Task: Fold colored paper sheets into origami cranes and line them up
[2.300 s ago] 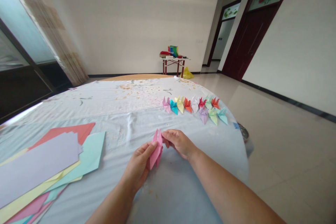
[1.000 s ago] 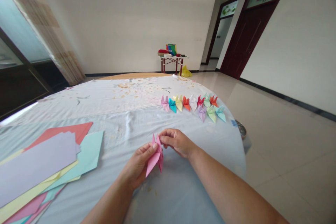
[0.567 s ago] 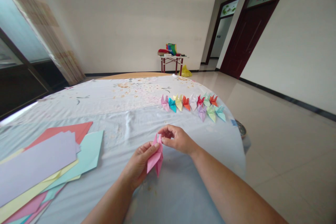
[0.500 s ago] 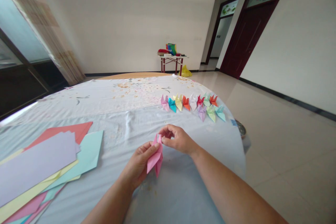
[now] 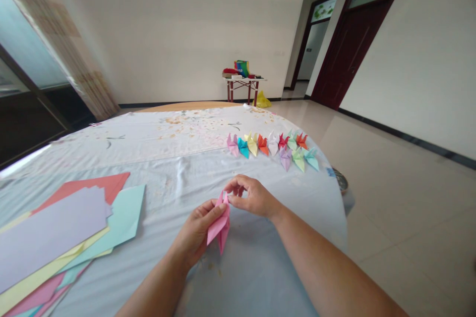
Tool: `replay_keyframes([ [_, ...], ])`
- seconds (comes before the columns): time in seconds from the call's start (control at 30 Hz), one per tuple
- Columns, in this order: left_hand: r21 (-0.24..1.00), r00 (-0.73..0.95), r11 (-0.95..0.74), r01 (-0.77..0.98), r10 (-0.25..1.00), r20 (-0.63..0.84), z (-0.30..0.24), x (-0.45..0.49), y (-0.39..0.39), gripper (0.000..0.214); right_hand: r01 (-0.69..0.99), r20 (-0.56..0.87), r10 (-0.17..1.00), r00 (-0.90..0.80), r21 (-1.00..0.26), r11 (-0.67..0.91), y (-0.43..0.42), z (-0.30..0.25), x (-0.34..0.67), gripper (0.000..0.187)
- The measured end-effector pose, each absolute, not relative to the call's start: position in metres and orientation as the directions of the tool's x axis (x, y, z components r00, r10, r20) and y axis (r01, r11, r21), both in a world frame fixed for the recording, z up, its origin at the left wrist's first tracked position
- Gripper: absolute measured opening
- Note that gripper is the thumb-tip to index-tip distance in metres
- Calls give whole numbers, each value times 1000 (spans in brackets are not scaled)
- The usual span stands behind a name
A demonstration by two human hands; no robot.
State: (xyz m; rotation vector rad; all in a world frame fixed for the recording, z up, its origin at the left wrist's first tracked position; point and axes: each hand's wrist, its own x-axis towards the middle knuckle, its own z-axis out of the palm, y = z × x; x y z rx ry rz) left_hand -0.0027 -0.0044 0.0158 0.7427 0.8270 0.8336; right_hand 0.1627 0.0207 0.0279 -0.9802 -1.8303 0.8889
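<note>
A pink origami crane [image 5: 220, 230], partly folded, is held above the near side of the table. My left hand [image 5: 201, 225] is closed on it, with the thumb pressed over its front and the other fingers behind. Two narrow points stick up from the paper, and two wider flaps hang down. My right hand [image 5: 253, 197] pinches the tip of the right-hand point between thumb and fingertips, its remaining fingers curled. Beyond my hands, several folded paper cranes [image 5: 263, 145] in many colours stand in rows on the cloth.
Coloured paper sheets [image 5: 55, 237] lie in a loose pile at the left. A pale cloth [image 5: 159, 208] covers the round table. Against the far wall stands a small table [image 5: 245, 80] with a colourful bag, and a yellow plastic bag [image 5: 263, 100] beside it.
Both hands keep nearly the same hold on the pink crane. The whole view has shifted very slightly.
</note>
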Motion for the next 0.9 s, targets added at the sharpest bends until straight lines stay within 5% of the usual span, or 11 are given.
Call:
replay_keyframes([
  [0.9,868,259,345,-358,929,-263,6,0,-3,26,414,520,774,-360,-655,632,19,24,160,3],
])
